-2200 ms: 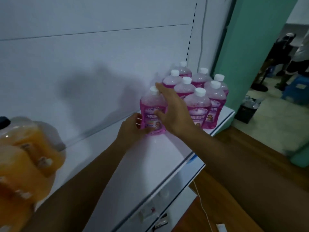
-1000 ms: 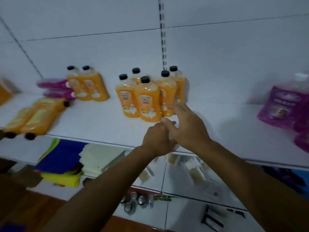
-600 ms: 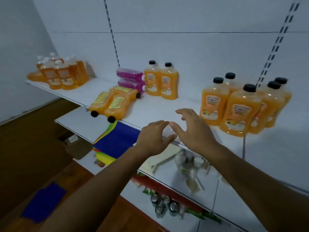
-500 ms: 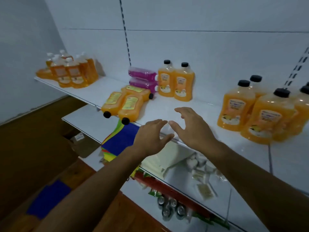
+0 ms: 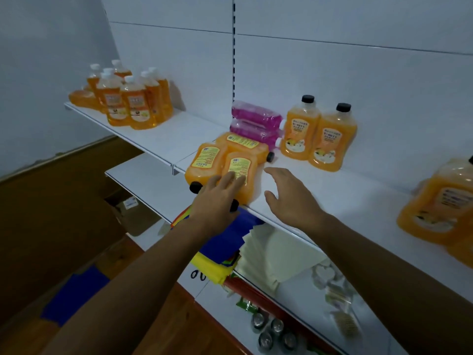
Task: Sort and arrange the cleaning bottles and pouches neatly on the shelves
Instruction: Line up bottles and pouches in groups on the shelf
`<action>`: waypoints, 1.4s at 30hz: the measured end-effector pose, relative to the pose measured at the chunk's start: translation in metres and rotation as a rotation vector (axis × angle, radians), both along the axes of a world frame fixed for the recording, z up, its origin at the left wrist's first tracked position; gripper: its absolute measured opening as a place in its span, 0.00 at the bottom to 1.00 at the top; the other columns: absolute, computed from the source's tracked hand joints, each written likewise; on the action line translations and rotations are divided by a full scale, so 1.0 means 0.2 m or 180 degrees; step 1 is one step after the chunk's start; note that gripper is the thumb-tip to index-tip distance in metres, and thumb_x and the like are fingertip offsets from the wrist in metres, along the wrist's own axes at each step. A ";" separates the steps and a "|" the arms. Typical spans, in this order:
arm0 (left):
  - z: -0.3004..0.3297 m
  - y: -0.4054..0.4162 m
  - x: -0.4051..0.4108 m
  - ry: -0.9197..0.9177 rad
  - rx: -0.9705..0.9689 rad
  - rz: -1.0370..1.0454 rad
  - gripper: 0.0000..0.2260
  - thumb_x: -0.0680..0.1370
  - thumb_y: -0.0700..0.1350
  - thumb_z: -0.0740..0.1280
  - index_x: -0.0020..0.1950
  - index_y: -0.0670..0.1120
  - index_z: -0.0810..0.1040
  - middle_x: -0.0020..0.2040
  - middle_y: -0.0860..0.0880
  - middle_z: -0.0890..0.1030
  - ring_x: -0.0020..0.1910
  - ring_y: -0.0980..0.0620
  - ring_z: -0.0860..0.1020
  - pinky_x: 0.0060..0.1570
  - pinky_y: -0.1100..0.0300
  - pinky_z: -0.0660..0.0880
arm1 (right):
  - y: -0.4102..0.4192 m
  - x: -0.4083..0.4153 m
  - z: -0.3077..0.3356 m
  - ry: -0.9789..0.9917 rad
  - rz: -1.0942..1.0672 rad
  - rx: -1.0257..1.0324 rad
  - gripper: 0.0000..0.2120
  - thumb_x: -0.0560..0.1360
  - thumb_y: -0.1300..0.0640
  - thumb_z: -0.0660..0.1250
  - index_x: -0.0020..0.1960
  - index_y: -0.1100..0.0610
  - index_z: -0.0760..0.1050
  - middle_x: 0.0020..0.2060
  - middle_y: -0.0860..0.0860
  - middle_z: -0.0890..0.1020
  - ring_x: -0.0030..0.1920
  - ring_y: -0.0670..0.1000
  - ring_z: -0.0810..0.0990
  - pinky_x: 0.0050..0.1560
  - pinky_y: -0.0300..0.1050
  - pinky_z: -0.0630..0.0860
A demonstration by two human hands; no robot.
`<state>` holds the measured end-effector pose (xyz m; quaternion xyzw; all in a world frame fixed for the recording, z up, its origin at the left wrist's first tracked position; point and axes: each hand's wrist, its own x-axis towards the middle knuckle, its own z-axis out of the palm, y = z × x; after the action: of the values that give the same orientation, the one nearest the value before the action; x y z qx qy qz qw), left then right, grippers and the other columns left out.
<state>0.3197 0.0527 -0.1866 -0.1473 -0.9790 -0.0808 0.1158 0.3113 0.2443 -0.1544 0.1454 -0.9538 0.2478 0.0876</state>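
Lying flat at the shelf's (image 5: 332, 190) front edge, three orange black-capped bottles (image 5: 225, 160) sat directly ahead of the left hand (image 5: 217, 198), two with long axes running toward the person and caps overhanging the lip. That hand, the nearer, rested relaxed fingers on the closest bottle (image 5: 239, 175) without gripping. The right hand (image 5: 288, 198) hovered just beside it, fingers spread, holding nothing. Yellow back labels faced up. Beyond the hands, two pink bottles (image 5: 256, 124) lay stacked beside two upright orange ones (image 5: 317, 135).
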 end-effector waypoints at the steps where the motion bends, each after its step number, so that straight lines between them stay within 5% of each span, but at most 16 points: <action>1: 0.00 0.00 -0.01 -0.0013 0.0013 -0.0048 0.33 0.77 0.52 0.69 0.77 0.54 0.56 0.78 0.50 0.59 0.75 0.42 0.58 0.67 0.41 0.66 | 0.01 -0.03 -0.01 -0.0025 -0.0002 -0.0005 0.26 0.78 0.54 0.64 0.74 0.52 0.61 0.71 0.51 0.68 0.70 0.53 0.68 0.66 0.49 0.68; 5: 0.08 -0.02 -0.03 0.0279 0.0498 -0.0217 0.29 0.77 0.52 0.68 0.76 0.51 0.63 0.73 0.49 0.68 0.70 0.42 0.67 0.61 0.44 0.71 | 0.08 -0.13 -0.03 -0.0130 -0.0051 -0.0220 0.27 0.77 0.54 0.66 0.74 0.52 0.62 0.70 0.51 0.69 0.68 0.53 0.70 0.64 0.49 0.70; 10: 0.36 0.06 -0.14 0.0815 0.1877 -0.0172 0.16 0.77 0.53 0.66 0.63 0.50 0.75 0.51 0.53 0.80 0.49 0.54 0.78 0.47 0.59 0.76 | 0.14 -0.23 -0.04 -0.0427 0.0111 -0.0942 0.34 0.72 0.53 0.73 0.73 0.50 0.61 0.68 0.49 0.70 0.66 0.51 0.71 0.58 0.42 0.69; 15: 0.48 0.17 -0.29 0.0275 0.2969 -0.0192 0.11 0.78 0.51 0.67 0.55 0.46 0.81 0.48 0.51 0.82 0.47 0.55 0.81 0.48 0.56 0.80 | 0.20 -0.21 -0.05 -0.0674 0.0396 -0.1275 0.30 0.71 0.46 0.73 0.69 0.45 0.64 0.55 0.41 0.75 0.53 0.42 0.75 0.49 0.36 0.71; 20: 0.48 0.30 -0.46 -0.0192 0.3562 -0.0180 0.05 0.76 0.53 0.70 0.48 0.54 0.82 0.46 0.52 0.83 0.47 0.53 0.82 0.46 0.54 0.82 | 0.27 -0.21 -0.06 -0.0753 0.0299 -0.1600 0.23 0.73 0.46 0.72 0.63 0.42 0.66 0.52 0.37 0.77 0.48 0.36 0.78 0.43 0.28 0.74; 24: 0.47 0.39 -0.61 -0.0426 0.3547 -0.0400 0.10 0.74 0.54 0.72 0.50 0.49 0.83 0.45 0.53 0.84 0.47 0.54 0.82 0.42 0.61 0.79 | 0.33 -0.25 -0.06 -0.0652 -0.0083 -0.1821 0.21 0.74 0.47 0.71 0.63 0.40 0.66 0.54 0.37 0.76 0.49 0.37 0.77 0.47 0.31 0.74; 29: 0.46 0.47 -0.78 -0.1409 0.3150 -0.1641 0.16 0.73 0.48 0.74 0.60 0.52 0.80 0.51 0.54 0.85 0.50 0.55 0.83 0.46 0.63 0.80 | 0.39 -0.31 -0.10 -0.0407 -0.0559 -0.1985 0.24 0.75 0.51 0.70 0.68 0.45 0.66 0.60 0.43 0.78 0.57 0.44 0.78 0.58 0.43 0.76; 33: 0.51 0.63 -0.91 -0.1349 0.2762 -0.1973 0.17 0.72 0.48 0.75 0.61 0.56 0.79 0.50 0.51 0.85 0.49 0.51 0.84 0.50 0.54 0.81 | 0.48 -0.31 -0.10 -0.0146 -0.1166 -0.2108 0.21 0.76 0.49 0.69 0.67 0.45 0.68 0.57 0.43 0.80 0.55 0.44 0.80 0.55 0.43 0.78; 38: 0.55 0.88 -0.94 -0.1275 0.2755 -0.2434 0.19 0.73 0.48 0.73 0.63 0.47 0.79 0.52 0.50 0.84 0.48 0.55 0.83 0.49 0.55 0.82 | 0.54 -0.24 -0.07 0.0484 -0.1785 -0.2043 0.18 0.78 0.52 0.66 0.66 0.44 0.67 0.56 0.41 0.79 0.54 0.38 0.78 0.51 0.33 0.76; 42: 0.58 1.06 -0.90 -0.1001 0.2559 -0.2691 0.17 0.74 0.48 0.73 0.63 0.48 0.80 0.54 0.49 0.83 0.50 0.52 0.82 0.52 0.49 0.80 | 0.56 -0.18 -0.07 0.1004 -0.2165 -0.2126 0.18 0.80 0.53 0.63 0.68 0.53 0.68 0.59 0.47 0.78 0.58 0.43 0.77 0.57 0.42 0.76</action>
<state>0.1396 0.2645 -0.0706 -0.4547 -0.7337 -0.5042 -0.0259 0.2750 0.3560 -0.1683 -0.1740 -0.7910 0.4720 0.3483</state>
